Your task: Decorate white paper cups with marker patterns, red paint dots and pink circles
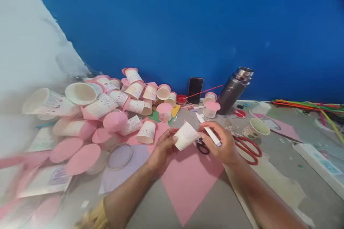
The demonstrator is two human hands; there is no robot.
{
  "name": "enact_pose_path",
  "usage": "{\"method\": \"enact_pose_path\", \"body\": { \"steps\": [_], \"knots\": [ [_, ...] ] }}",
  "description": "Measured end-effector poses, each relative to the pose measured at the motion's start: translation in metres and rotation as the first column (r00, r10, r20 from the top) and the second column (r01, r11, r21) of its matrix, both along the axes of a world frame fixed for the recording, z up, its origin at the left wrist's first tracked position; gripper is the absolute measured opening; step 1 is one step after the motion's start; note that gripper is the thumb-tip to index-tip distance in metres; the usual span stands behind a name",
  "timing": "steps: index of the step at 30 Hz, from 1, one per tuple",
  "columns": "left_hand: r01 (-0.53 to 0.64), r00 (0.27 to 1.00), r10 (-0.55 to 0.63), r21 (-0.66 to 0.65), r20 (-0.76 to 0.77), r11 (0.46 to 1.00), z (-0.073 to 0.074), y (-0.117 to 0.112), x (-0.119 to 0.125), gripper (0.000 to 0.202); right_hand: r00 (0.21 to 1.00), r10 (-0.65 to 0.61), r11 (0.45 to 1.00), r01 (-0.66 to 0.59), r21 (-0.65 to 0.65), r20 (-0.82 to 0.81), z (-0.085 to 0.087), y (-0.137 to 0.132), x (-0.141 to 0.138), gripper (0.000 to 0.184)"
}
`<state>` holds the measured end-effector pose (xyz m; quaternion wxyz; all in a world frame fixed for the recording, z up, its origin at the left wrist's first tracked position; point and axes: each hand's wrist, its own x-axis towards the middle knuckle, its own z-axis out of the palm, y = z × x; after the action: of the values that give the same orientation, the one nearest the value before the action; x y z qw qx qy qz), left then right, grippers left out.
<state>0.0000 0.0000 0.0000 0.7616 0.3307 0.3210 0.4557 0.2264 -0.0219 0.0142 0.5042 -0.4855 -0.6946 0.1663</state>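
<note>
A white paper cup [186,136] with pink at its edge is tilted on its side in front of me, over a sheet of pink paper [185,186]. My left hand [164,147] grips the cup from the left, its fingers closed round it. A white marker [211,133] lies slantwise in my right hand [220,142], which is closed around it. The fingertips of that hand are at the cup's right edge; whether they press on it I cannot tell. Black-handled scissors [202,146] lie just beneath, their blades mostly hidden.
Many paper cups with pink discs [115,121] are heaped at the left. A dark flask [234,91] and a phone [195,90] stand by the blue wall. Red-handled scissors [248,150], a power strip [319,168] and pipe cleaners [298,105] are at the right; a ring [131,155] lies left.
</note>
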Motion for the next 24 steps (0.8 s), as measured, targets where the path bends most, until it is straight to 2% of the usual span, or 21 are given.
{"method": "enact_pose_path", "body": {
  "steps": [5, 9, 12, 15, 17, 19, 22, 24],
  "knots": [
    [-0.030, 0.985, 0.045, 0.088, -0.169, 0.996, 0.000, 0.006, -0.002, 0.055, 0.995, 0.088, 0.995, -0.089, -0.043, -0.042, 0.005, 0.003, -0.004, 0.025],
    [-0.088, 0.955, 0.133, 0.173, -0.266, 0.981, 0.000, 0.009, -0.005, 0.055, 0.979, 0.123, 0.979, -0.146, -0.145, -0.161, 0.005, 0.003, -0.008, 0.020],
    [-0.085, 0.936, 0.165, 0.253, -0.311, 0.964, -0.001, 0.008, -0.007, 0.056, 0.970, 0.068, 0.961, -0.126, -0.245, -0.233, 0.004, 0.004, -0.010, 0.016],
    [-0.049, 0.968, 0.125, 0.322, -0.217, 0.945, -0.004, 0.008, -0.008, 0.063, 0.939, -0.046, 0.949, -0.066, -0.308, -0.341, 0.001, 0.008, -0.009, 0.019],
    [0.004, 0.987, 0.053, 0.343, -0.154, 0.939, -0.006, 0.007, -0.007, 0.074, 0.869, -0.106, 0.934, -0.080, -0.348, -0.483, 0.000, 0.011, -0.009, 0.024],
    [0.060, 0.986, -0.001, 0.343, -0.169, 0.938, -0.006, 0.006, -0.005, 0.085, 0.760, -0.133, 0.912, -0.158, -0.380, -0.636, -0.001, 0.013, -0.009, 0.028],
    [0.062, 0.974, 0.019, 0.346, -0.225, 0.936, -0.004, 0.003, -0.002, 0.088, 0.616, -0.160, 0.865, -0.289, -0.411, -0.771, 0.001, 0.012, -0.016, 0.036],
    [0.034, 0.968, 0.056, 0.348, -0.243, 0.937, -0.002, 0.000, 0.000, 0.085, 0.573, -0.184, 0.832, -0.342, -0.437, -0.799, 0.003, 0.009, -0.024, 0.040]
  ]
}}
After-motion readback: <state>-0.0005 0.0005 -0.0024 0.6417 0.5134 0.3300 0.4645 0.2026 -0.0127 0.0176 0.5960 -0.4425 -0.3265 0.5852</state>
